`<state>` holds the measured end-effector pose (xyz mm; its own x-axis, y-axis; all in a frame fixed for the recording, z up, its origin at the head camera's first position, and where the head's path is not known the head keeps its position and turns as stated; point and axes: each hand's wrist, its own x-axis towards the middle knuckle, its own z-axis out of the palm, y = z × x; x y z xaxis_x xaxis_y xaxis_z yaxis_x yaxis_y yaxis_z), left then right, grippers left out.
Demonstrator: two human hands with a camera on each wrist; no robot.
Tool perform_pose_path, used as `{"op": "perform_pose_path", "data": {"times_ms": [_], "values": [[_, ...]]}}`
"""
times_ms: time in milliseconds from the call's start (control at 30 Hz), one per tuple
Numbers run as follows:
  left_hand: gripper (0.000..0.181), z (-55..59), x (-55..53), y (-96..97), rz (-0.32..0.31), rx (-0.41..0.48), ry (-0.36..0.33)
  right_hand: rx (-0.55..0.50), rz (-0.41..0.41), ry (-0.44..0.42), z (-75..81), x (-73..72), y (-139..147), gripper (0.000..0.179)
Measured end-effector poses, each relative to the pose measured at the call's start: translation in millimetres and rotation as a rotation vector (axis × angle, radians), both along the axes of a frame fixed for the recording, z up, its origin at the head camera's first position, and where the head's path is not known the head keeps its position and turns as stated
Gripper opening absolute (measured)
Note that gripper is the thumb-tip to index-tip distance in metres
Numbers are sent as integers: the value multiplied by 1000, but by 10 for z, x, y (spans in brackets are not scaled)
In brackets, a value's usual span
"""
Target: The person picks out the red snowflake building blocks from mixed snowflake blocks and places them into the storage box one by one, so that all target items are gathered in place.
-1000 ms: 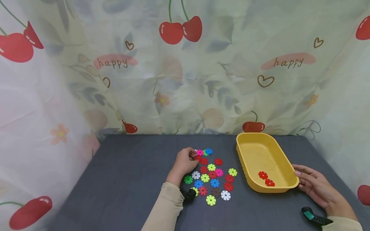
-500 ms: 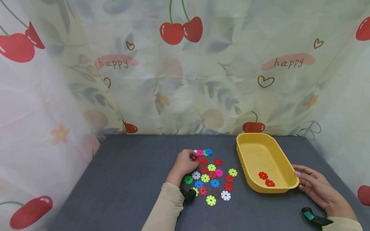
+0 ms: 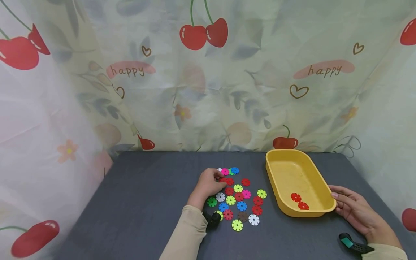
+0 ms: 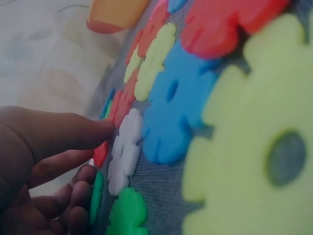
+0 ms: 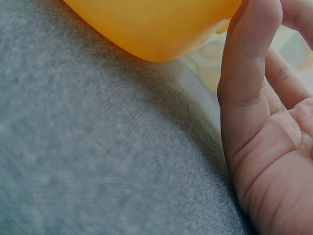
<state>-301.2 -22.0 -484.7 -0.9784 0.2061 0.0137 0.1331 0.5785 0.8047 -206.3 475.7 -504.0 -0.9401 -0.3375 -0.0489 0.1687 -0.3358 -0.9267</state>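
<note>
My left hand (image 3: 209,183) reaches in at the left of the scattered plastic snowflake discs. Thumb and index finger are bent around a red snowflake disc (image 3: 222,180), which lies low among the others; its far edge is covered by the fingers. In the left wrist view the thumb (image 4: 83,128) meets the red pieces, and a green disc (image 4: 96,198) stands close by the curled fingers. My right hand (image 3: 359,211) holds the near right corner of a yellow plastic tray (image 3: 271,173), thumb at the rim and fingers outside. Two red discs (image 3: 299,201) lie inside the tray.
Several more discs in yellow, blue (image 3: 241,206), white (image 3: 254,220), pink and brown (image 3: 242,216) lie between the left hand and the tray. A dark grey cloth (image 3: 146,202) covers the table. Behind it hangs a cherry-print curtain (image 3: 227,90).
The left thumb has shifted slightly right over the red discs, and the left fingers have moved a little. My right hand and the tray stay where they were.
</note>
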Motion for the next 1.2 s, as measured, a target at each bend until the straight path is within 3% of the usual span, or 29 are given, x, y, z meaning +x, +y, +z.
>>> {"op": "perform_pose_path", "data": {"times_ms": [667,933,1200], "values": [[14,74,35,28,-20,22,38,42,-42,-29,-3,-9,21,46],[14,187,117,163,-105,209,11,30,-27,-29,-13,-3,20,47],[18,304,315,534,-231,385,-56,40,-38,-26,-10,-5,16,46]]}}
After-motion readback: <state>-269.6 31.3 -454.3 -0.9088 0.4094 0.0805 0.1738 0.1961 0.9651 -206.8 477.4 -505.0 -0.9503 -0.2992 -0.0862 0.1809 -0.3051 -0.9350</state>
